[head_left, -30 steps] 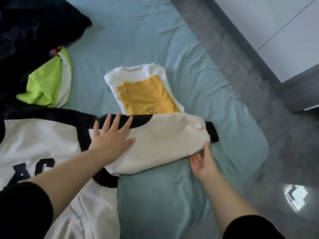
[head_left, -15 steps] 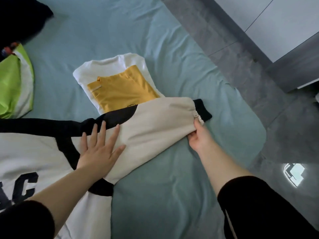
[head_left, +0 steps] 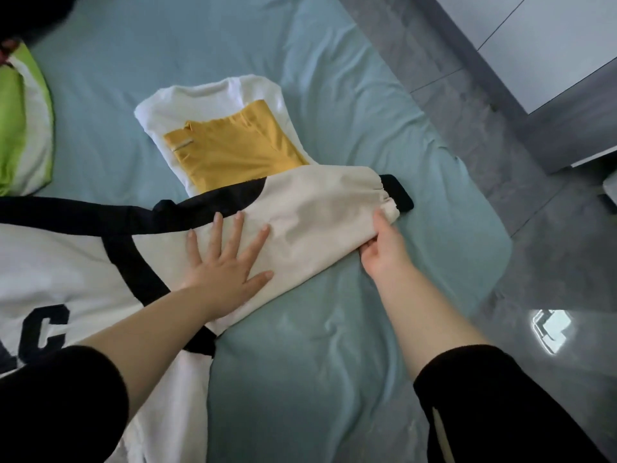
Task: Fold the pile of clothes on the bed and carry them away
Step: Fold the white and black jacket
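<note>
A cream and black sweatshirt (head_left: 66, 262) with dark letters lies spread over the left of the bed. Its cream sleeve (head_left: 320, 208) stretches right and ends in a black cuff (head_left: 397, 192). My left hand (head_left: 227, 262) lies flat, fingers spread, on the sleeve near the shoulder. My right hand (head_left: 384, 245) pinches the sleeve's lower edge close to the cuff. Behind the sleeve rests a folded yellow garment (head_left: 233, 152) on top of a folded white one (head_left: 207, 98).
The teal bed sheet (head_left: 300, 362) is wrinkled, and its right edge meets a grey floor (head_left: 551, 262). A green and white garment (head_left: 23, 128) lies at the far left, with dark clothing (head_left: 13, 25) behind it. White furniture (head_left: 551, 45) stands at the top right.
My right hand has gone from lying open beside the cuff to gripping the sleeve's edge. The left hand has slid a little along the sleeve. The camera view has shifted right.
</note>
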`<state>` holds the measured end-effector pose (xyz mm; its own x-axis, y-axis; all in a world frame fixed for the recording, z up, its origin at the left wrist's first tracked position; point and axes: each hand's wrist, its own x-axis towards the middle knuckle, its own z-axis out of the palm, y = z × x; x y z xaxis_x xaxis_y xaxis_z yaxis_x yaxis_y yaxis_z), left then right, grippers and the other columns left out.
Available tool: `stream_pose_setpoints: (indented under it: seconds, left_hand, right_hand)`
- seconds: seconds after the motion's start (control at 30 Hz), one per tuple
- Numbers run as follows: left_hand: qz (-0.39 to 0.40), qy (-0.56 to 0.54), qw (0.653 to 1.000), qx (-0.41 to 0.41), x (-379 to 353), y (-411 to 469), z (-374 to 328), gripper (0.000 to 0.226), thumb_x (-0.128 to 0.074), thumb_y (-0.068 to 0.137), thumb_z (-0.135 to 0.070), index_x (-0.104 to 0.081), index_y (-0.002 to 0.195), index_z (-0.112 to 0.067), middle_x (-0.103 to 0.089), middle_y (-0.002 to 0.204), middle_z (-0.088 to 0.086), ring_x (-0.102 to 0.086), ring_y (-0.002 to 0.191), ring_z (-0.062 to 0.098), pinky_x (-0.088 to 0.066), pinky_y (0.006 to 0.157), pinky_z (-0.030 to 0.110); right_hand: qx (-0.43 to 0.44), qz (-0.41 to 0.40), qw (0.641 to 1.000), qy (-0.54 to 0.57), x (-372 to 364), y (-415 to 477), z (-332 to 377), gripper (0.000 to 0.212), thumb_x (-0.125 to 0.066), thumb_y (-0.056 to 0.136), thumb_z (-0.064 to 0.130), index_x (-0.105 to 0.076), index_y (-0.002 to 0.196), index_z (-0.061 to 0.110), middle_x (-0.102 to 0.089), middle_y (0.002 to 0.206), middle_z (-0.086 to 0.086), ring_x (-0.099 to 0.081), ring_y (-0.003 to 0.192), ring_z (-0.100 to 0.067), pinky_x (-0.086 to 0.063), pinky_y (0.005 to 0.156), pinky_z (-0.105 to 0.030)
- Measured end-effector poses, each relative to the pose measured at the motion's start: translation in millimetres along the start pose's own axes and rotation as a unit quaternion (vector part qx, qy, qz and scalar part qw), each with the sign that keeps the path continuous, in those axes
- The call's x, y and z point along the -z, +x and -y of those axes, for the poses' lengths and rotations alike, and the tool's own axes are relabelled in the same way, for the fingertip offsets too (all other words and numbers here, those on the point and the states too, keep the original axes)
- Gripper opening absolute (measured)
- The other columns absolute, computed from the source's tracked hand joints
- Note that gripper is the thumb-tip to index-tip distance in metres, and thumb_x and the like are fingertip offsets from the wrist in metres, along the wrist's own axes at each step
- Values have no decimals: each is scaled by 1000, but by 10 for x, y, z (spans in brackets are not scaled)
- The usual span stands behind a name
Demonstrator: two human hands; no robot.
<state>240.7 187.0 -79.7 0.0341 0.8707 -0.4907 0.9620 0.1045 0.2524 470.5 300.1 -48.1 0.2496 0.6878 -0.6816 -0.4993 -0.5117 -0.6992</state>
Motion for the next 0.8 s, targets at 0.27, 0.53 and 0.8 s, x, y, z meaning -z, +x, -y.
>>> stream_pose_setpoints:
  seconds: [0.27, 0.53, 0.8]
  left_hand:
    - [-22, -710, 688, 150, 692, -814, -66, 53, -55, 80, -70, -49, 130, -54, -58, 127, -25, -58, 114, 0, -47, 99, 33]
    - [-23, -898, 356, 256, 364, -1173, 746, 93, -35, 68, -92, -60, 127, -24, -68, 122, 7, -66, 109, 30, -55, 86, 49]
    - [-118, -764, 551, 313, 196, -1105, 848, 25, -67, 90, -18, -63, 114, -16, -70, 107, 8, -69, 93, 22, -59, 63, 30]
  right_hand:
    - [368, -20, 863, -344, -197, -1353, -574, 28, -45, 101, 20, -62, 123, 13, -67, 117, 1, -60, 108, -8, -47, 95, -34]
    - [368, 294, 467, -748, -261, -1730, -1578, 48, -26, 105, 29, -21, 152, 31, -15, 161, 11, -5, 149, -12, 8, 118, -37]
    - [243, 274, 779, -509, -180, -2083, -1632, 31, -49, 93, 49, -63, 78, 25, -65, 76, 9, -59, 73, -5, -47, 67, -22]
